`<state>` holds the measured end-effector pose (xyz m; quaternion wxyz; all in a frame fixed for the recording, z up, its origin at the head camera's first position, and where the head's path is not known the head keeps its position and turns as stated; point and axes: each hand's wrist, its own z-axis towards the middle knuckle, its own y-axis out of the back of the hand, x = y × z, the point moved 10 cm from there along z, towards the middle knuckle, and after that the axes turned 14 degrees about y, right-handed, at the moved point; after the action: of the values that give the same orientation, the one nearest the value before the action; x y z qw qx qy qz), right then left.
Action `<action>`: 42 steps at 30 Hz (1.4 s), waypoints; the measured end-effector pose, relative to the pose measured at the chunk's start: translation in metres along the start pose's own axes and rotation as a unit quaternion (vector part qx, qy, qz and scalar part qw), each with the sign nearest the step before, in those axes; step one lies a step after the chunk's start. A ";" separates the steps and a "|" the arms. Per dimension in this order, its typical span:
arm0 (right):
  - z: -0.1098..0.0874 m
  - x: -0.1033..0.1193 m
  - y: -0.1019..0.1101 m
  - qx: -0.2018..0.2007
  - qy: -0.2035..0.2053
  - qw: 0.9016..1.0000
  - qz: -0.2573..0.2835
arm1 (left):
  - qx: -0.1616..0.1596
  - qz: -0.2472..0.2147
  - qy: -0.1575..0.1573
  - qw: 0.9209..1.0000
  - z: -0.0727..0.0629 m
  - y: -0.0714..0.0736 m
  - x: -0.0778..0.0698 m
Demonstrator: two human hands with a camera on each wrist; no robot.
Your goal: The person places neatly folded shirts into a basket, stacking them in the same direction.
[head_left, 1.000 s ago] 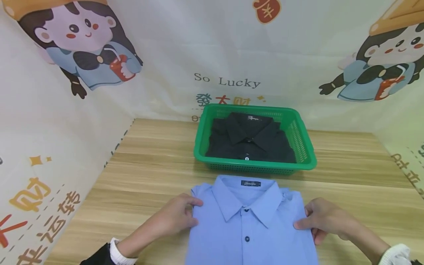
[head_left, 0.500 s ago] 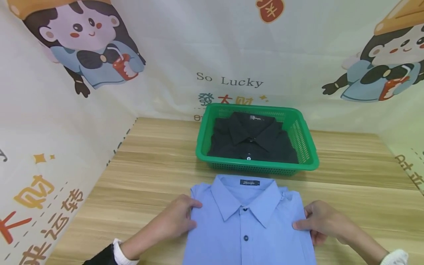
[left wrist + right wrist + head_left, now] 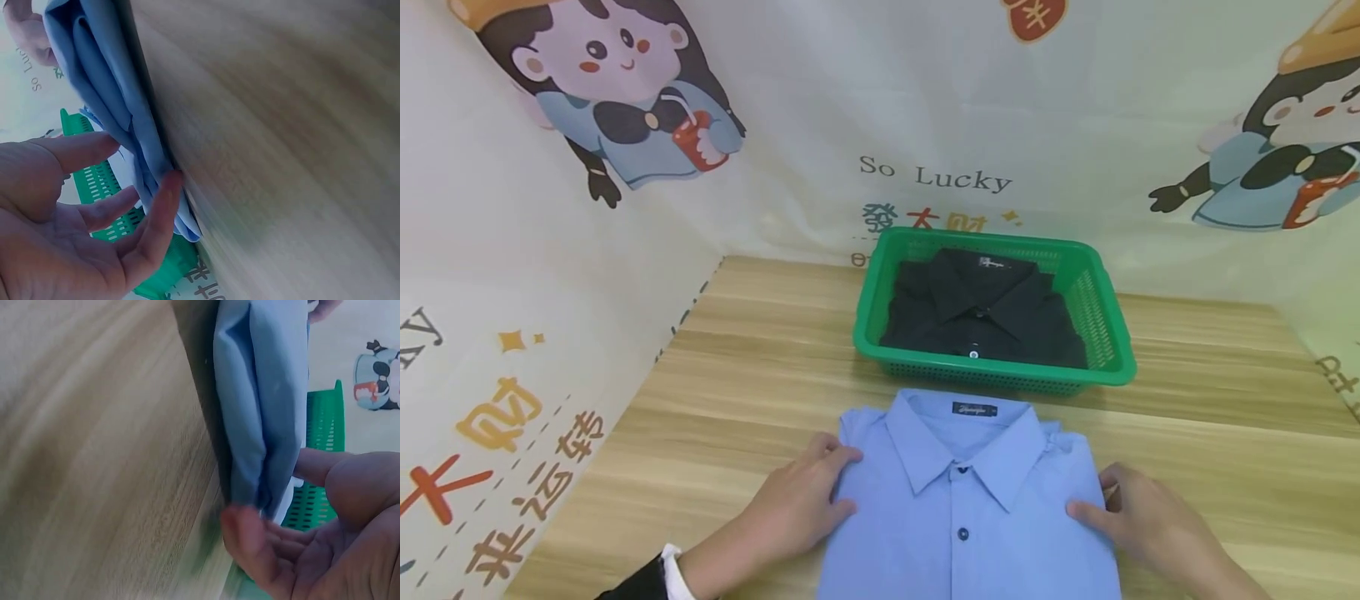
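A folded light blue button-up shirt (image 3: 895, 517) lies collar-up on the wooden table, its lower end cut off by the frame. At its left edge my left hand (image 3: 801, 500) grips the fold, thumb on top; in the left wrist view the fingers (image 3: 153, 225) reach to the lower layer beside the tabletop. My right hand (image 3: 1150, 521) holds the opposite edge, thumb above. The right wrist view shows its fingertips (image 3: 240, 525) at the bottom of the layered side. Just beyond the collar stands a green basket (image 3: 1000, 372) with a folded black shirt (image 3: 917, 325) inside.
The wooden table (image 3: 730, 375) extends on both sides of the basket. A white printed cloth (image 3: 805, 100) with cartoon figures and lettering rises behind the table and along its left and right sides.
The view has shifted slightly, so the basket and backdrop sit farther right in the picture. Both hands stay at the blue shirt's sides; the right fingers have moved a little along the edge.
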<state>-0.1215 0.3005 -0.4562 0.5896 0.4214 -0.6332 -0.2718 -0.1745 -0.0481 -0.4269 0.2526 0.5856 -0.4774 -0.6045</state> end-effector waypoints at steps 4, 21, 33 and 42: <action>-0.005 0.005 0.003 -0.026 0.007 0.999 -0.040 | -0.026 0.014 0.005 1.000 -0.004 0.003 0.002; -0.028 0.025 -0.015 -0.103 0.114 0.979 -0.131 | -0.071 0.084 0.053 0.993 -0.019 0.004 0.023; -0.019 0.001 -0.033 -0.057 0.049 0.996 -0.044 | 0.024 -0.061 0.061 0.996 -0.008 -0.008 0.029; -0.013 -0.013 -0.033 -0.041 -0.015 0.997 0.065 | 0.152 -0.213 0.155 0.953 -0.003 -0.017 0.042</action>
<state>-0.1029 0.2969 -0.4882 0.6131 0.3512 -0.6563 -0.2648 -0.1750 -0.0782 -0.4613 0.0968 0.7914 -0.3828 -0.4666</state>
